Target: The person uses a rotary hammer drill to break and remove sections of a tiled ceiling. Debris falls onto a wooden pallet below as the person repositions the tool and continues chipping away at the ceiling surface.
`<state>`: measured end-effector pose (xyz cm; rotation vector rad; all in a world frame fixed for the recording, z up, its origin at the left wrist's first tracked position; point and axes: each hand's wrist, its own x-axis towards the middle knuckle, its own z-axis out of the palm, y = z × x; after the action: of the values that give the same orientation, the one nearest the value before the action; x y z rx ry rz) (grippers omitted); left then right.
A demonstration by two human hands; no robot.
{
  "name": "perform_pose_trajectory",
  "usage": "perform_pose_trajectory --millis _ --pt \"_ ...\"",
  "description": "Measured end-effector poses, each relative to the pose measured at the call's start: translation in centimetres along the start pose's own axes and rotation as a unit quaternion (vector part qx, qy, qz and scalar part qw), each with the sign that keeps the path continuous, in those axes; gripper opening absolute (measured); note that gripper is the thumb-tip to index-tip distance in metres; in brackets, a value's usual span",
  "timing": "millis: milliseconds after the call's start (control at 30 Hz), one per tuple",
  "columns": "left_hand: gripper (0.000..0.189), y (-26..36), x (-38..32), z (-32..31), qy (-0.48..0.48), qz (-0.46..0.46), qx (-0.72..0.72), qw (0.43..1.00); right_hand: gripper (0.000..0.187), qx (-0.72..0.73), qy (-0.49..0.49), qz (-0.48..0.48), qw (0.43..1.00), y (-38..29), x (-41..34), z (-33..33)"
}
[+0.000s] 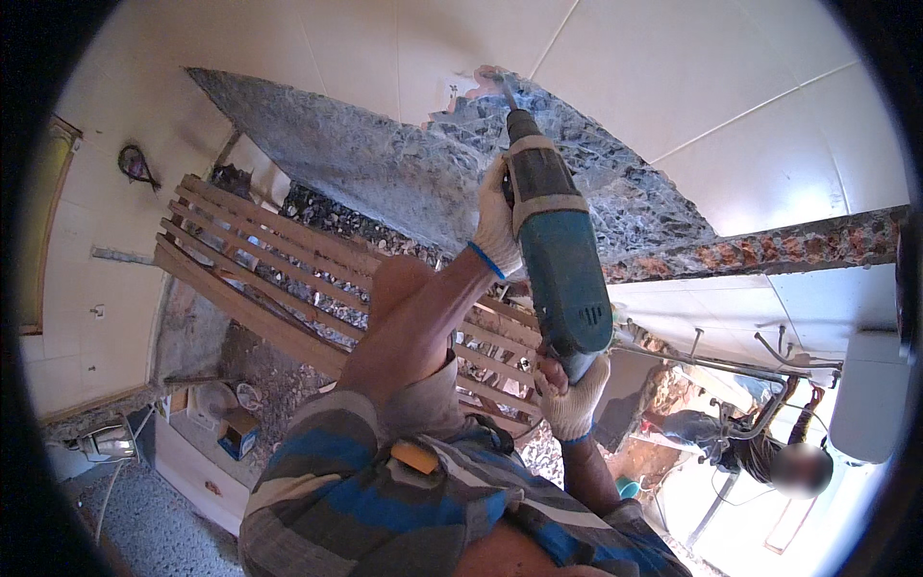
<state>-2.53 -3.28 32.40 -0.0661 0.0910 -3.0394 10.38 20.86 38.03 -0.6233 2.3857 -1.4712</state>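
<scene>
A teal and black rotary hammer (566, 252) is held up in both hands, tilted a little. My left hand (497, 213), in a white knit glove with a blue cuff, grips it at the front by the dark collar. Around the rear handle closes my right hand (573, 400), gloved the same way. The chisel bit (510, 94) points at the upper edge of a rough, chipped grey patch of wall (461, 151), beside a broken pinkish edge below pale wall panels (649, 65). Whether the tip touches the wall is hard to tell.
A slatted wooden bench (267, 288) stands over rubble (324, 209) around my legs. Another person (743, 447) is at the right, near metal pipes (764, 418) and a white tank (869, 397). A work lamp (108, 441) and a small blue box (238, 436) lie at lower left.
</scene>
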Motion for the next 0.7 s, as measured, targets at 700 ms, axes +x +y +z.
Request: perform_pose_trajectory --millis 700 --pt "0.060 -5.2 5.4 2.2 0.045 0.090 0.059 0.993 0.060 0.341 0.089 0.073 0.933 0.6 7.9 -9.8"
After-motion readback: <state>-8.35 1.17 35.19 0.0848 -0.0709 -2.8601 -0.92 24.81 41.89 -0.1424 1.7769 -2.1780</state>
